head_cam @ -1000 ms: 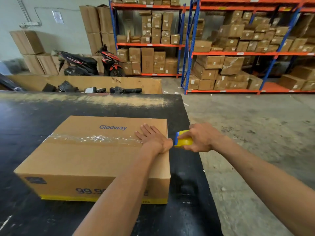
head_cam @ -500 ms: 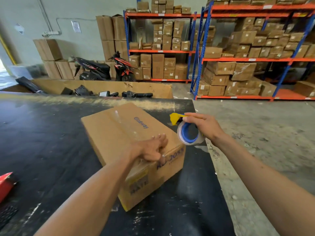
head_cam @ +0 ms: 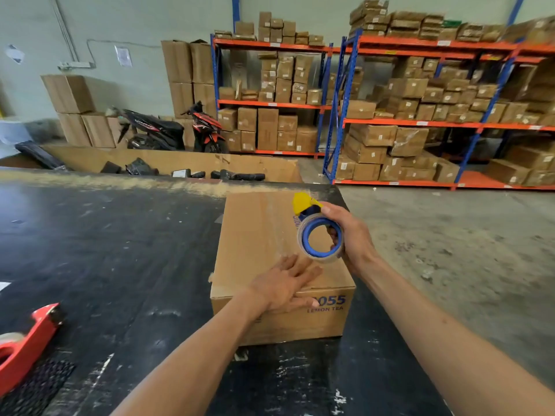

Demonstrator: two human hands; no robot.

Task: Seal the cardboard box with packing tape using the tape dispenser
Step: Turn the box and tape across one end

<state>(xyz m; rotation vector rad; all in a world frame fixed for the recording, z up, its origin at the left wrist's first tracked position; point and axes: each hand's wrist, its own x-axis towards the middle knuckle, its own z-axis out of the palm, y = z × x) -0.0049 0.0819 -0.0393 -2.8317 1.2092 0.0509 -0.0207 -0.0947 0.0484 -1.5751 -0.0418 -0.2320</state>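
A closed brown cardboard box (head_cam: 255,235) sits on the black table (head_cam: 105,250), its short end facing me with blue print on the front. A strip of clear tape runs along the top, front to back. My left hand (head_cam: 285,285) lies flat on the box's near top edge, fingers spread, thumb over the front face. My right hand (head_cam: 350,235) holds a blue and yellow tape dispenser (head_cam: 316,232) with a clear tape roll just above the right part of the box top, yellow blade end pointing away.
A red tape dispenser (head_cam: 24,346) lies at the table's left near edge. Beyond the table stands a long open carton (head_cam: 186,163) with dark parcels, two parked scooters (head_cam: 171,130), and blue-orange racks (head_cam: 420,124) full of boxes. Bare concrete floor (head_cam: 450,235) lies to the right.
The box has been turned about a quarter turn, so its short end now faces me. My right hand lifted the dispenser from the box's right edge to above its top.
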